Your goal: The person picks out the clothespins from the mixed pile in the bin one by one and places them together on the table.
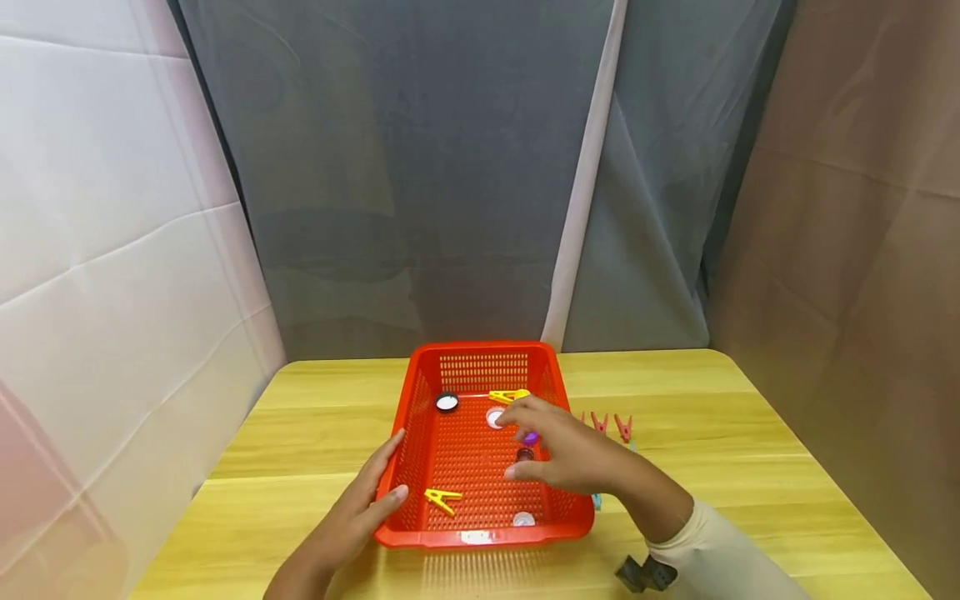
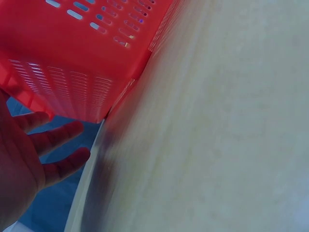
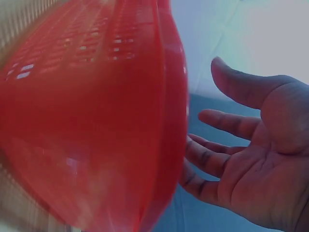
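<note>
A red plastic basket (image 1: 555, 533) with slotted walls stands before me. My left hand (image 1: 356, 504) is at its left rim, thumb over the edge and fingers extended along the outer side. Over the basket's right part hovers my right hand (image 1: 558, 450), fingers spread and loosely bent, with nothing in its grasp. Inside lie a black-rimmed round cap (image 1: 447, 402), a yellow clothespin (image 1: 442, 498) near the front, another yellow clothespin (image 1: 502, 397) at the back, a pink-and-white cap (image 1: 494, 418), a purple piece (image 1: 531, 438), a dark brown cap (image 1: 525, 454) and a whitish cap (image 1: 523, 518).
On the wooden table (image 1: 712, 467), right of the basket, lie red clothespins (image 1: 624, 428) and a teal piece (image 1: 597, 502), partly hidden by the basket and right arm. Grey cloth (image 1: 450, 208) hangs behind the table, with further cloth at both sides.
</note>
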The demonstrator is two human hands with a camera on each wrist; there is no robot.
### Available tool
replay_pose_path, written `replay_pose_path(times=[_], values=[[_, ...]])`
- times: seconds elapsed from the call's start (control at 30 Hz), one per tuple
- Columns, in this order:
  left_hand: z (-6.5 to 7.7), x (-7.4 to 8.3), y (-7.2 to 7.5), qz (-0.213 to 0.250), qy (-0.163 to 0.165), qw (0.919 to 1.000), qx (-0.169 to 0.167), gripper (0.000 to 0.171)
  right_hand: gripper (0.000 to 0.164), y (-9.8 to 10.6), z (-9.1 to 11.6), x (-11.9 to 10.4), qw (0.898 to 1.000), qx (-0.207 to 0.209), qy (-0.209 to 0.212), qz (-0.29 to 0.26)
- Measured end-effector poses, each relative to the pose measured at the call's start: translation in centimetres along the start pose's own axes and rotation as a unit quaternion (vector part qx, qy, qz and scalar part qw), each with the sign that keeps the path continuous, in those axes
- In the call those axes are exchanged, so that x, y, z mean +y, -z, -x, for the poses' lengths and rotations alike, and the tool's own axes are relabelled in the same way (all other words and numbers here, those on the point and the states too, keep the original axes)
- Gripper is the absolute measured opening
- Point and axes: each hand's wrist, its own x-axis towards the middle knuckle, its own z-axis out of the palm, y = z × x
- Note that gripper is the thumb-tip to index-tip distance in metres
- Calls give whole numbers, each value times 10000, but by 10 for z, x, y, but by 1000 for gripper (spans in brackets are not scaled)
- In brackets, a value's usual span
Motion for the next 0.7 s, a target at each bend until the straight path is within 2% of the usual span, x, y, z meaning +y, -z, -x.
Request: replay_pose_path(times=[0.07, 0.27, 0.37, 0.53, 0.7], values=[[1, -2, 0, -7, 33, 10000, 13, 69, 58, -3, -5, -6, 9996, -268, 0, 38], [-1, -4, -1, 108, 52, 9999, 1, 69, 61, -11, -20, -24, 9972, -691, 236, 129], [-1, -4, -1, 115, 65, 9999, -20, 69, 63, -17, -27, -31, 9951, -967, 169, 103], [0, -2, -2, 139, 75, 9999, -30, 69, 69, -30, -38, -36, 9873, -1525, -34, 447], [1, -1, -1, 101, 25, 9999, -22, 69, 72, -35, -49, -39, 9781, -1958, 134, 697]])
